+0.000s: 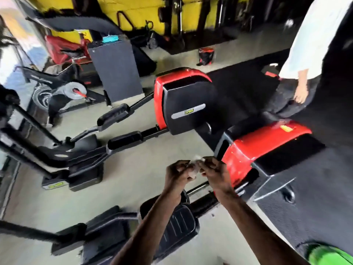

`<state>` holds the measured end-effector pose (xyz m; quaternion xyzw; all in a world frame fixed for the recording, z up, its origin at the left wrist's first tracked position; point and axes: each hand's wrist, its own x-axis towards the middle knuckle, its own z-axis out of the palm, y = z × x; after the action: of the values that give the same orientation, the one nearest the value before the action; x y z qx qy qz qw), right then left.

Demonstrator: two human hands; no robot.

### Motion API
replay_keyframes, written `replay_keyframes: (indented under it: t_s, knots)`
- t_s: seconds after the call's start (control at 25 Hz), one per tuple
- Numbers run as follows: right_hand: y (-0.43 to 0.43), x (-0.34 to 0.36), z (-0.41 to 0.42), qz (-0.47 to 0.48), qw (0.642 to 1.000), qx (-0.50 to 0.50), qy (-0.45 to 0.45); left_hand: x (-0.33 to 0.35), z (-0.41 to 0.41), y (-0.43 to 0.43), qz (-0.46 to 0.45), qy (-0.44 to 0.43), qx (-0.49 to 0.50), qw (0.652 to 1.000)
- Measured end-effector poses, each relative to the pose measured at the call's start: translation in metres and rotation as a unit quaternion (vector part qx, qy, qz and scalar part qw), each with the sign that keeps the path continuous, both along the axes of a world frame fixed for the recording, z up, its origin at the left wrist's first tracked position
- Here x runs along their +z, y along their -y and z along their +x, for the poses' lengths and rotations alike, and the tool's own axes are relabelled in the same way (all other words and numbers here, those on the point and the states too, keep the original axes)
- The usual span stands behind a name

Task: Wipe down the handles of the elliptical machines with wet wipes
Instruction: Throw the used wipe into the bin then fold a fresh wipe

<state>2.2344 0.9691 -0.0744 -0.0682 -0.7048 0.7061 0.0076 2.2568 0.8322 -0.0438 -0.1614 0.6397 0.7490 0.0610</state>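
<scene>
Both hands meet over the floor: the left hand (pixel 178 174) and the right hand (pixel 214 172) each pinch one side of the white wet wipe (pixel 193 169), grip clenched on it, probably to unfold it before wiping. It is beside the nearer elliptical machine (pixel 267 148) and touches no handle.

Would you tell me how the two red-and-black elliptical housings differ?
The farther red-and-black housing shows a black end panel with a silver badge; the nearer red-and-black housing shows mostly its red top, with a yellow sticker. The right hand overlaps the nearer one, not the farther. Both share red shells with black panels.
</scene>
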Motion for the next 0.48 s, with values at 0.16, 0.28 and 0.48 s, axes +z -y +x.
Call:
replay_keyframes:
  t_s: [0.16, 0.28, 0.48]
  knots:
    - [-0.105, -0.003, -0.012, -0.032, 0.997, -0.067, 0.016, -0.001, -0.036, -0.105, 0.012, -0.002, -0.058, 0.998]
    - [-0.199, -0.008, -0.028, -0.045, 0.992, -0.116, 0.026, -0.008, -0.066, -0.198, -0.009, -0.008, -0.103, 0.995]
    - [-0.330, -0.012, -0.054, -0.060, 0.979, -0.188, 0.048, -0.011, -0.110, -0.334, 0.005, 0.003, -0.147, 0.989]
